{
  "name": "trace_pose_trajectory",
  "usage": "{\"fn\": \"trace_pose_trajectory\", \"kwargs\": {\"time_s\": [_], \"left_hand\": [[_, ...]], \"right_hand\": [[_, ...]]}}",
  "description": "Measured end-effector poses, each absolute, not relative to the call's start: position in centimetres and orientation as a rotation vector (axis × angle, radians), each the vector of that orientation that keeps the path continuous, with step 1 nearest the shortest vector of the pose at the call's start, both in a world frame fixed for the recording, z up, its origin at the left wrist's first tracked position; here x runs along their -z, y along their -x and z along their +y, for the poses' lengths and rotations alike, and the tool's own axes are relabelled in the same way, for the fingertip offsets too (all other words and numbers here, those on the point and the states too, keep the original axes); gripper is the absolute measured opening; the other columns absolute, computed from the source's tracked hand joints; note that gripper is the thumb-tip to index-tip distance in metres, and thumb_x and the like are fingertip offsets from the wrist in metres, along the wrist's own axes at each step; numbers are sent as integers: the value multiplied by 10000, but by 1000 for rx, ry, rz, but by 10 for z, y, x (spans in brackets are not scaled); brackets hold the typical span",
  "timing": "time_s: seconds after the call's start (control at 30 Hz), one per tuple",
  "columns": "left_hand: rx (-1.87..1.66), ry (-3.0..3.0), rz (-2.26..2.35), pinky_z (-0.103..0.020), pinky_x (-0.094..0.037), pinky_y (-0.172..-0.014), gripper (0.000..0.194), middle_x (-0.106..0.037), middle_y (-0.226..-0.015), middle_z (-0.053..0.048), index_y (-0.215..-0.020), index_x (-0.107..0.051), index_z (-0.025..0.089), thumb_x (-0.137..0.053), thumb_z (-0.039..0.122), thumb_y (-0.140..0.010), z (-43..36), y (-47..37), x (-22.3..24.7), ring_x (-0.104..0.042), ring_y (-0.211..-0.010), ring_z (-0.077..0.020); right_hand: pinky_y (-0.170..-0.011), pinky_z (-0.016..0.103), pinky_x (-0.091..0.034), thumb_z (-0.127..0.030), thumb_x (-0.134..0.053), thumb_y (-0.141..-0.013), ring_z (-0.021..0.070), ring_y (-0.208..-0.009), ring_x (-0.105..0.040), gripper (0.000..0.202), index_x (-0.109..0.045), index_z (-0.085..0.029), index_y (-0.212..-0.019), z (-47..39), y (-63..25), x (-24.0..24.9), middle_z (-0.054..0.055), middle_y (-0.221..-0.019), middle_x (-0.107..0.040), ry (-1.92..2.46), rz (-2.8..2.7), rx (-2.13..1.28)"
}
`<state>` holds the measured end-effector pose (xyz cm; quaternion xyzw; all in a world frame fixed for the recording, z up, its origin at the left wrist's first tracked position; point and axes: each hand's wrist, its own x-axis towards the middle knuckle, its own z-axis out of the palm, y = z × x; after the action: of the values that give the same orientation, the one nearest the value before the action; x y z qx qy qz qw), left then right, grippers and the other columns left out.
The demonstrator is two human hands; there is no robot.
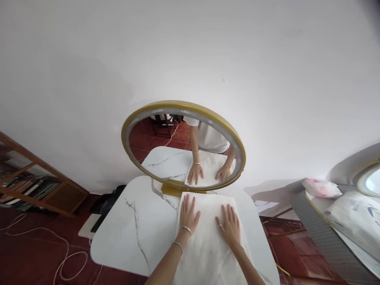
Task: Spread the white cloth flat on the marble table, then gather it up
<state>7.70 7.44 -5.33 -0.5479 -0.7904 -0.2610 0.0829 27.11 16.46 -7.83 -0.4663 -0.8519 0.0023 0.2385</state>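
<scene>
A white cloth (206, 237) lies spread on a white marble-patterned table (118, 229), running down past the bottom of the view. My left hand (189, 217) rests flat near its far left corner, fingers apart, with bracelets on the wrist. On the right part of the cloth lies my right hand (230, 226), also flat with fingers spread and a ring on one finger. Just beyond the cloth's far edge stands an oval-looking mirror (166, 146) with a gold rim, on a gold base (172, 189). Both hands and the cloth are reflected in it.
A wooden shelf (67, 197) with books stands at the left. Cables (67, 253) lie on the red floor. To the right, a second table (319, 225) bears a pink-and-white packet (322, 187), a white bag (356, 211) and another round mirror (372, 180).
</scene>
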Motion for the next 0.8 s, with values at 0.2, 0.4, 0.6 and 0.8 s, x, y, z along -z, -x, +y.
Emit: {"fn": "trace_pose_trajectory", "kwargs": {"time_s": [0.2, 0.4, 0.6, 0.8], "left_hand": [[724, 1606, -2378, -517, -309, -1087, 738, 47, -1574, 8, -1466, -12, 374, -462, 315, -885, 32, 8, 55, -66, -1438, -258], [684, 1615, -2412, -506, -308, -1091, 754, 15, -1578, -1, -1463, 28, 372, -455, 298, -888, 7, 56, 46, -112, -1433, -269], [570, 1523, -2500, -543, -303, -1081, 785, -87, -1573, -1, -1471, -69, 374, -531, 380, -837, -79, -17, 55, -158, -1425, -305], [454, 1655, -2438, -521, -272, -1090, 742, -267, -1532, -5, -1465, -181, 361, -527, 493, -821, -106, -34, 41, -236, -1405, -297]], "right_hand": [[-1080, 471, -271, -505, -328, -923, 281, -1399, -232, 703, -22, -246, -1501, 126, -189, 68, 106, -1553, -178, 1154, -2382, -82], [-1110, 492, -205, -412, -338, -934, 271, -1428, -135, 711, 52, -213, -1495, 97, -128, 57, 120, -1566, -85, 1110, -2394, -45], [-1102, 499, -202, -427, -304, -937, 257, -1428, -139, 670, -3, -221, -1499, 88, -120, 59, 116, -1560, -131, 1186, -2398, -58], [-1096, 505, -206, -464, -254, -936, 267, -1423, -150, 642, -59, -228, -1500, 86, -128, 62, 108, -1565, -118, 1242, -2359, -122]]}}
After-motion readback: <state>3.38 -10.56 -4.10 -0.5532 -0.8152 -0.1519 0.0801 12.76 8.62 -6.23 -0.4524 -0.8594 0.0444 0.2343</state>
